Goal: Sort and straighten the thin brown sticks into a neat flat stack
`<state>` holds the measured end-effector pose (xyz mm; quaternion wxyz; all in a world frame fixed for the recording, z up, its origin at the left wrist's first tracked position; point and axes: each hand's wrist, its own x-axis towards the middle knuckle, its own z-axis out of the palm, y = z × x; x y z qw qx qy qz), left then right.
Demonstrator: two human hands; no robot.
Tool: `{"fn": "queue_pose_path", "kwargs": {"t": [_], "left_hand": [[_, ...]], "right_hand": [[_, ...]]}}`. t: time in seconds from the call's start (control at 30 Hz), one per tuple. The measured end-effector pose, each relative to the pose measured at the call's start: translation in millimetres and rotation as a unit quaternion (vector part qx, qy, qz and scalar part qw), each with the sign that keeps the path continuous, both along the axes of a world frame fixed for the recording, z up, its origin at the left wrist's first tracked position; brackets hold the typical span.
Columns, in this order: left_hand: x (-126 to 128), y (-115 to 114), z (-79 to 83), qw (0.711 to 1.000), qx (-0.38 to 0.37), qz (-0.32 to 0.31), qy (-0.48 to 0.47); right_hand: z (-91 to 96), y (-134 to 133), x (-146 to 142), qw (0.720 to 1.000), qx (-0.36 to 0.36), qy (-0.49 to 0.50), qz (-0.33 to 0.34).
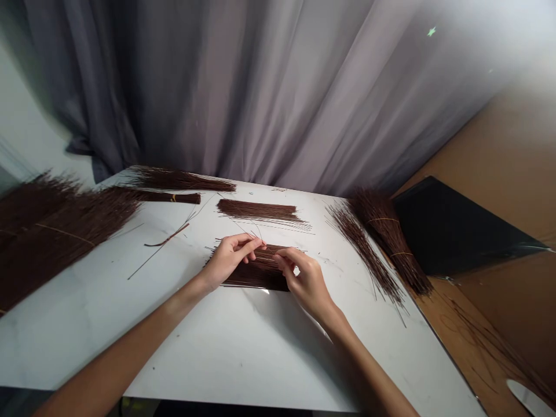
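Note:
My left hand (230, 258) is closed in a pinch above a flat layer of thin dark brown sticks (256, 273) laid side by side on the white table. One or two fine brown twigs (257, 227) rise from its fingertips. Over the right part of the same layer, my right hand (304, 275) has thumb and forefinger brought together; whatever lies between them is too small to make out. Behind both hands lies a second neat stack of cut brown sticks (260, 209), with a few loose ones along its front.
Large brown twig bundles (56, 231) cover the table's left side. A yellow-tied bundle (185, 198) lies at the back left, with loose twigs (167, 238) before it. More twigs (369, 249) and a tied bundle (395, 243) line the right edge. A grey curtain (260, 87) hangs behind.

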<state>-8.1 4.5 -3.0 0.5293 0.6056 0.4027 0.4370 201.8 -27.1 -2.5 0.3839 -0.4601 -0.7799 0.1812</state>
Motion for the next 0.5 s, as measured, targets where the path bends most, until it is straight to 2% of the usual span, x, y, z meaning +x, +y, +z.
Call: {"fn": "queue_pose_path", "kwargs": {"t": [0.17, 0.33, 0.5], "left_hand": [[1.1, -0.2, -2.4, 0.999, -0.005, -0.031, 0.034], [0.5, -0.3, -2.9, 0.999, -0.002, -0.030, 0.031], [0.6, 0.9, -3.5, 0.997, -0.021, -0.063, 0.043]], "right_hand": [[-3.4, 1.2, -0.4, 0.999, 0.026, -0.027, -0.005], [-5.0, 1.2, -0.1, 0.999, 0.032, -0.044, -0.007], [-5.9, 1.2, 0.8, 0.998, 0.038, -0.054, -0.001]]}}
